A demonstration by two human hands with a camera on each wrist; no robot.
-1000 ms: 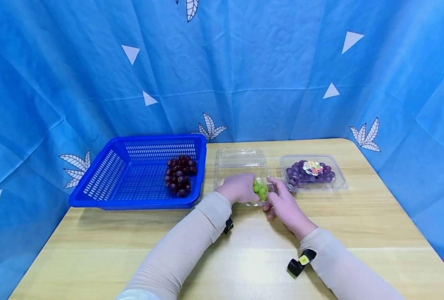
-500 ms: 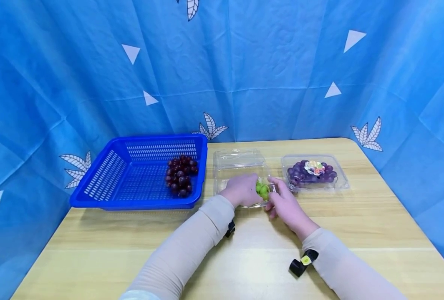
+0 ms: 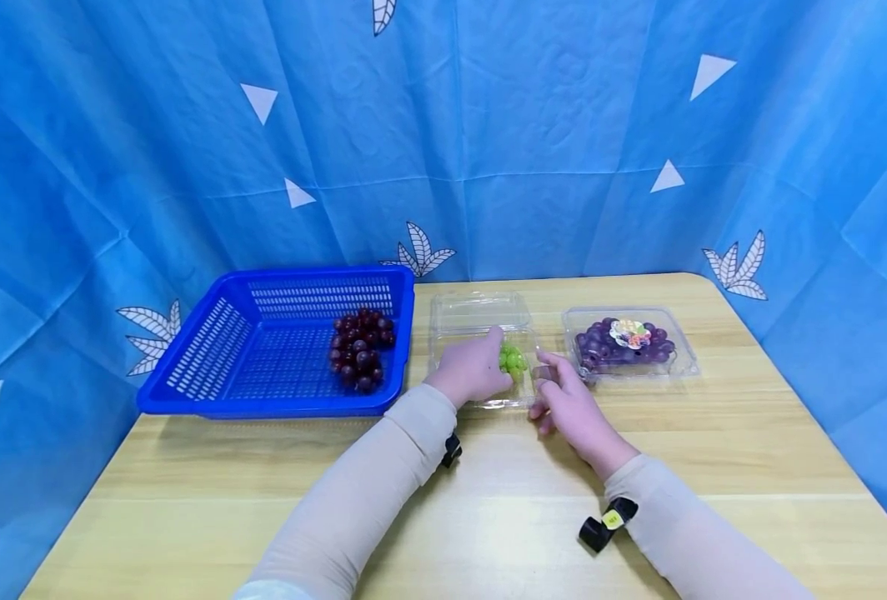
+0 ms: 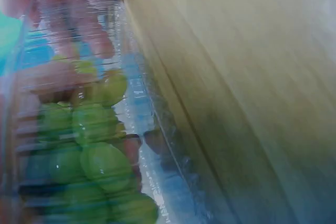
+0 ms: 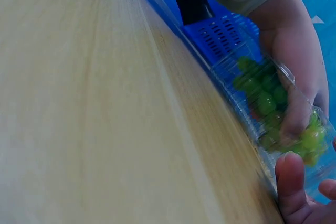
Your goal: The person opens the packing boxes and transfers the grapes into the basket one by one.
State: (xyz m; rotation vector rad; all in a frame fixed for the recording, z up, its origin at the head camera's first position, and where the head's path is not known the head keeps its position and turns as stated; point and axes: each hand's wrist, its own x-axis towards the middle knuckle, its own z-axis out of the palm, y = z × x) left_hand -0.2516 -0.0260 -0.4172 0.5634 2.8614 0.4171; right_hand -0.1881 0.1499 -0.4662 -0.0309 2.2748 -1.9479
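A bunch of green grapes [image 3: 513, 362] lies in a clear plastic clamshell box [image 3: 481, 313] whose lid is folded back. My left hand [image 3: 469, 368] reaches into the box and holds the bunch, its fingers partly hidden among the grapes. The right wrist view shows the left fingers [image 5: 295, 121] down on the grapes. At the box's right end is my right hand [image 3: 573, 410], thumb and fingers apart and loosely bent beside the end wall. Through the clear side, the left wrist view shows green grapes [image 4: 105, 163] close up.
A blue plastic basket [image 3: 263, 408] stands at the left, with a bunch of dark red grapes [image 3: 361, 350] in its right part. To the right sits a closed clear box [image 3: 679, 354] of purple grapes [image 3: 601, 346]. A blue curtain [image 3: 548, 125] hangs behind the table [image 3: 481, 533].
My left hand and the green grapes have shifted slightly left and away inside the box, and more of the box's right part shows. My right hand has stayed almost still at the box's end.
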